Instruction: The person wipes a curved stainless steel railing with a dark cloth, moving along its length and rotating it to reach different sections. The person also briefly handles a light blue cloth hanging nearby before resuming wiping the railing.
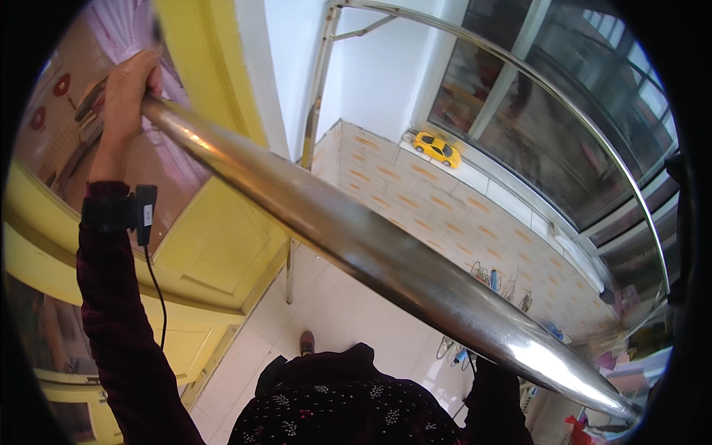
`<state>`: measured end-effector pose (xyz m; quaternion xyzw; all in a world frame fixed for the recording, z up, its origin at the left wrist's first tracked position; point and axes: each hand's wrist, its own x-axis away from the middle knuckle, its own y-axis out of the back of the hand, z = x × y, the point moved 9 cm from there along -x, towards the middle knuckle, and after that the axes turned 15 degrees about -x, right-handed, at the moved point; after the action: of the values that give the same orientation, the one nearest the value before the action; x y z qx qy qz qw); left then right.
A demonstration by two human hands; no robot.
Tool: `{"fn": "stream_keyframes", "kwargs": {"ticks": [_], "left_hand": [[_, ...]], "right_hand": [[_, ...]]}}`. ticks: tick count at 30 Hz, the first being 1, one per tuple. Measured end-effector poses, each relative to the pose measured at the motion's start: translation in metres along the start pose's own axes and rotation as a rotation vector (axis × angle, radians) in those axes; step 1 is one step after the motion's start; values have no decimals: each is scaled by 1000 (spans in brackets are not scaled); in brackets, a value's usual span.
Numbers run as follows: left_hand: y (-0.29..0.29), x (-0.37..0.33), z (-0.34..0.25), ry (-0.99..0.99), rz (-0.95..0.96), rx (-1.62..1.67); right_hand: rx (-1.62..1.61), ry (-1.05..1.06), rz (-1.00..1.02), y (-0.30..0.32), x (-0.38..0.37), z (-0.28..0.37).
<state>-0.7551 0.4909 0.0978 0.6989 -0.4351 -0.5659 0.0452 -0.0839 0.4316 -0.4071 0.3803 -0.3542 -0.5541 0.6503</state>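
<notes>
My left hand [132, 81] is raised at the upper left, its fingers curled closed beside the far end of a shiny metal pole [348, 230]. What the fingers close around is hidden. Behind that hand hangs a gathered pink curtain [178, 152]. Very near the camera, the pole slants across the whole picture down to the lower right. My right sleeve [495, 397] reaches up to the pole's underside, and the hand beyond it is hidden. A black strap with a small device [142, 215] and a cable sits around my left wrist.
A yellow door frame [211, 67] and yellow panels [215, 248] stand on the left. A thin metal rail frame [317, 89] arches across the back toward the windows. On the tiled sill lies a yellow toy car [437, 148]. Wire hangers [486, 278] are at the right.
</notes>
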Motion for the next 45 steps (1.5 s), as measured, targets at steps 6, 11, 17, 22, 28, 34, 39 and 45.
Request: {"fn": "stream_keyframes", "kwargs": {"ticks": [6, 11, 17, 22, 28, 34, 39, 45], "left_hand": [[2, 5, -4, 11, -16, 33], [1, 4, -8, -34, 8, 78], [3, 5, -9, -29, -41, 57], [2, 9, -17, -84, -26, 87], [6, 8, -26, -159, -45, -21], [2, 9, -22, -103, -36, 91], [3, 11, -23, -144, -37, 96], [8, 12, -35, -337, -139, -108]], "right_hand": [[97, 3, -61, 5, 16, -9], [245, -16, -67, -18, -11, 15], [298, 108, -115, -78, -96, 113], [286, 187, -89, -121, -164, 200], [229, 263, -105, -157, -229, 283], [217, 323, -165, -191, -283, 345], [281, 285, -259, -207, -309, 372], [286, 228, -381, -186, -275, 355]]}}
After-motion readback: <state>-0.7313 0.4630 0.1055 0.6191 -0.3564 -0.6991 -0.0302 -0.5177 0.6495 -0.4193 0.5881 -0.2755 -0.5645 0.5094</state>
